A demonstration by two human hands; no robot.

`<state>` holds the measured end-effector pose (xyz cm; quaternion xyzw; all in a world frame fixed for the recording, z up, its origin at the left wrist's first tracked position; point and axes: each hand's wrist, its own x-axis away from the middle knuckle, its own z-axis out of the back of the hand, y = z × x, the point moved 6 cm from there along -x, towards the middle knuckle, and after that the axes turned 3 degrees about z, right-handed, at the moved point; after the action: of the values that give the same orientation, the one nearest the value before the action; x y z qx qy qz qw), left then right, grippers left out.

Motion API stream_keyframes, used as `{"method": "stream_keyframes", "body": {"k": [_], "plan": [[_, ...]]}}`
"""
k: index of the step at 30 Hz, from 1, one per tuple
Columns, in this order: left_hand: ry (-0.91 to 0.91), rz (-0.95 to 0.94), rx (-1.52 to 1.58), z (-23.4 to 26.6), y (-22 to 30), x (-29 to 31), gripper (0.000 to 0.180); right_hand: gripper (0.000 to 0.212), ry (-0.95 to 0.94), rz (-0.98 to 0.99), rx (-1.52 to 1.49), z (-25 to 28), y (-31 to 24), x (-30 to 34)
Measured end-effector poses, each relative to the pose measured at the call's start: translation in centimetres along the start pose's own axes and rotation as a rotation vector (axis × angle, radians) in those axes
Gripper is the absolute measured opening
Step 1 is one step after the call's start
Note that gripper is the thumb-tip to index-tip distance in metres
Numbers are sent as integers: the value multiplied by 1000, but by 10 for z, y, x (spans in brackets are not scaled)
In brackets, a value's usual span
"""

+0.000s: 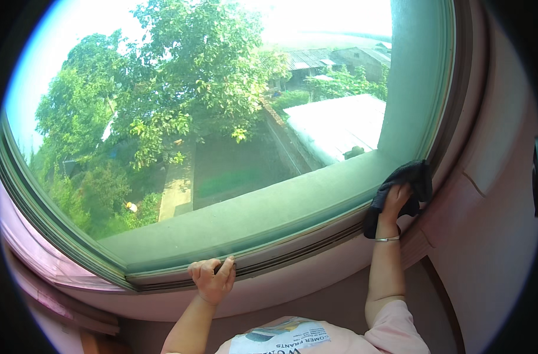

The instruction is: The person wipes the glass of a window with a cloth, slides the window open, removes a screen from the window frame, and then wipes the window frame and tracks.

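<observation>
My right hand [397, 202] presses a dark cloth [415, 177] against the lower right corner of the window frame. The bunched cloth wraps around its fingers and hides part of them. On the lower window frame [292, 255], left of the middle, my left hand [213, 280] is closed with its fingers curled over the edge. A small dark patch shows between its thumb and fingers; I cannot tell whether it is a thing or the track. The large glass pane [233, 159] lies beyond both hands.
Dark sliding tracks [280, 259] run along the window's bottom. Pinkish fabric [50, 256] hangs at the left, and a pale wall [487, 253] stands at the right. Trees [192, 71] and a white roof [339, 124] show outside.
</observation>
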<state>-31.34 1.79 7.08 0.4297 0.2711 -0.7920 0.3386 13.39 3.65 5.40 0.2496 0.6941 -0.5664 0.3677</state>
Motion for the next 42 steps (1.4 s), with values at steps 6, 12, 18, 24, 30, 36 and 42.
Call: {"method": "stream_keyframes", "body": {"k": [6, 12, 18, 24, 30, 36, 42], "plan": [[-19, 24, -42, -2, -3, 5, 24, 33, -368, 573, 82, -67, -207, 61], [-35, 11, -31, -13, -11, 8, 21, 23, -652, 1106, -149, -80, -296, 107], [34, 11, 25, 1, -7, 4, 27, 43, -85, 816, 21, -74, -284, -65], [72, 20, 75, 6, -4, 0, 30, 32, 224, 615, 807, -41, -42, -159], [77, 29, 107, -1, 2, -2, 33, 25, -148, -33, 43, -12, 9, 7], [50, 63, 177, 18, 12, -2, 29, 35, -375, 741, 298, -62, -232, 99], [71, 149, -37, 75, -23, 45, 27, 39, -557, 1009, 3, -107, -429, 108]]}}
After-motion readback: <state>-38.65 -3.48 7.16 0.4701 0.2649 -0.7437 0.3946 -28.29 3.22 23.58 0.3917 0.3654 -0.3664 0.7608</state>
